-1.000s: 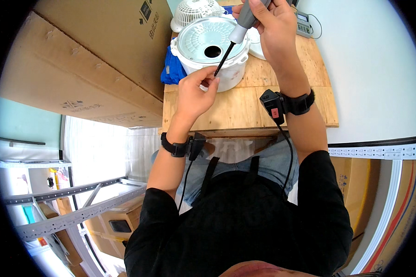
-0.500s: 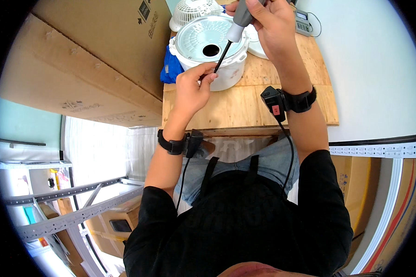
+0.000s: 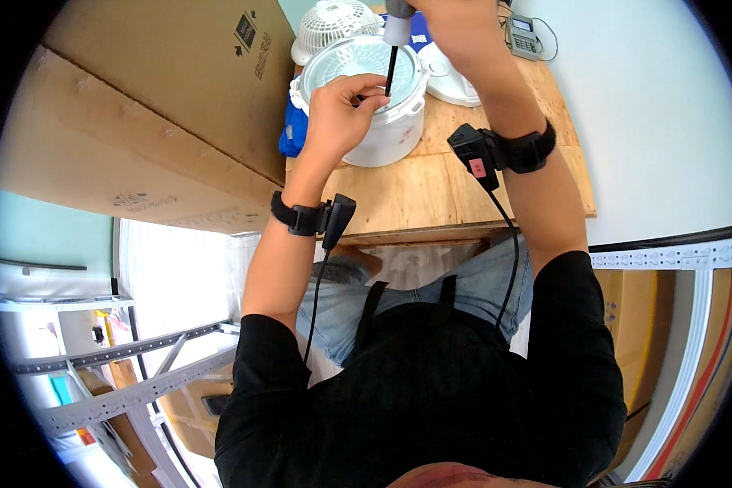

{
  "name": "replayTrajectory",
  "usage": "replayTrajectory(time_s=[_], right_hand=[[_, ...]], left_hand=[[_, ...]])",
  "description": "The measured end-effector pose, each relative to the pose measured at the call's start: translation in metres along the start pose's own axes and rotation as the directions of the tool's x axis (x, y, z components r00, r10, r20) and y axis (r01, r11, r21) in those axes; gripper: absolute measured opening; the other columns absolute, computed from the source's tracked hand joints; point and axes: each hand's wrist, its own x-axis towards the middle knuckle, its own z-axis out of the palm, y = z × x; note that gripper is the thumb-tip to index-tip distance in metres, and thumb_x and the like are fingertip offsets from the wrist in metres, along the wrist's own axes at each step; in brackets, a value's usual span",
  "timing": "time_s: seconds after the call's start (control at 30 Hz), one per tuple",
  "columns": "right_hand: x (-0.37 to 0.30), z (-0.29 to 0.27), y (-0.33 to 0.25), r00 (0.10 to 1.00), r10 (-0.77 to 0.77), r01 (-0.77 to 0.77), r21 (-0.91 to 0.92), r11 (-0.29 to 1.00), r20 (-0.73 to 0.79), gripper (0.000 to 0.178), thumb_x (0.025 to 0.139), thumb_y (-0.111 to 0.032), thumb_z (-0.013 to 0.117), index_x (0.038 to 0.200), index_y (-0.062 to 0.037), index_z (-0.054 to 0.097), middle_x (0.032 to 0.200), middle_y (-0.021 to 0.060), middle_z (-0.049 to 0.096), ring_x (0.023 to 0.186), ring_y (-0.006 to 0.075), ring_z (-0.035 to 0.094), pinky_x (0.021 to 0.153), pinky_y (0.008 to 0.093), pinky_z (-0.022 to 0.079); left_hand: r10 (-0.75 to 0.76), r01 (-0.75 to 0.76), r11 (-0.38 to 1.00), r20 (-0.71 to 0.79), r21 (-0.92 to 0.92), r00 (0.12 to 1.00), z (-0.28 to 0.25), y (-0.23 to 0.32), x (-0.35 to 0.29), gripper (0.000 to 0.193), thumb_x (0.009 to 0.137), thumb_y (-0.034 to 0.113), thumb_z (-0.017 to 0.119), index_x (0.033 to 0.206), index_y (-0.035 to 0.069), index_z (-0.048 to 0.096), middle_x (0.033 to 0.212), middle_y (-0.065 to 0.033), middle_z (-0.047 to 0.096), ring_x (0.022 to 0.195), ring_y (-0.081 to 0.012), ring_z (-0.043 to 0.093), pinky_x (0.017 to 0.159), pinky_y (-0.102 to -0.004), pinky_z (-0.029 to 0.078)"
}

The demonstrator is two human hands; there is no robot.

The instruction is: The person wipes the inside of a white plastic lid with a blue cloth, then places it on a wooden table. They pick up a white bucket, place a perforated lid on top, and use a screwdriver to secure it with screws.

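Note:
At the top edge my right hand (image 3: 459, 32) is closed round the grey handle of a screwdriver (image 3: 397, 31), its fingers partly out of the picture. The black shaft points down, almost upright, over the near rim of a white tub (image 3: 390, 138). My left hand (image 3: 346, 114) is closed in a pinch at the shaft's tip; whatever lies between thumb and fingers is too small to make out. A clear ribbed cover (image 3: 342, 61) tops the tub, partly hidden behind my left hand.
A white slotted basket (image 3: 333, 28) stands behind the tub and a white round lid (image 3: 447, 81) lies to its right. Blue cloth (image 3: 294, 130) is at the left. A large cardboard box (image 3: 171, 98) flanks the wooden table (image 3: 439, 195); a grey keypad device (image 3: 525, 37) sits back right.
Both hands have moved away from me, up the picture. The screwdriver has swung from a slant to nearly upright, and its tip has come over the tub's rim.

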Motion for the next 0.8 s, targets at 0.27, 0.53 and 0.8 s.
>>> replayTrajectory(time_s=[0.27, 0.53, 0.8], right_hand=[[-0.009, 0.006, 0.016, 1.000, 0.007, -0.006, -0.123, 0.992, 0.003, 0.049, 0.091, -0.002, 0.062, 0.136, -0.0088, 0.046, 0.093, 0.0007, 0.052, 0.077, 0.0085, 0.049, 0.065, 0.0232, 0.044], [-0.011, 0.010, 0.016, 0.999, -0.036, 0.033, -0.200, 0.979, -0.008, 0.047, 0.089, -0.002, 0.063, 0.134, -0.0088, 0.048, 0.099, 0.0040, 0.055, 0.083, 0.0119, 0.053, 0.070, 0.0255, 0.046], [-0.008, 0.010, 0.016, 0.979, -0.199, 0.199, -0.402, 0.894, 0.042, 0.046, 0.088, -0.004, 0.064, 0.131, -0.0070, 0.049, 0.100, 0.0085, 0.056, 0.086, 0.0145, 0.055, 0.075, 0.0271, 0.047]], left_hand=[[-0.051, 0.051, 0.996, 0.005, -0.075, 0.999, 0.010, -0.026, -0.004, 0.019, 0.079, -0.002, 0.074, 0.099, -0.002, 0.072, 0.087, -0.0091, 0.073, 0.079, -0.0116, 0.067, 0.074, -0.0251, 0.052], [-0.019, 0.018, 1.000, 0.034, 0.008, 0.999, 0.007, -0.022, -0.005, 0.017, 0.082, -0.002, 0.071, 0.099, -0.001, 0.072, 0.092, -0.0101, 0.072, 0.082, -0.0116, 0.066, 0.076, -0.0259, 0.052], [0.009, 0.021, 0.979, 0.147, -0.204, 0.989, 0.005, -0.030, -0.004, 0.025, 0.087, -0.009, 0.054, 0.109, -0.005, 0.066, 0.099, -0.0088, 0.069, 0.092, -0.0146, 0.066, 0.082, -0.0268, 0.050]])
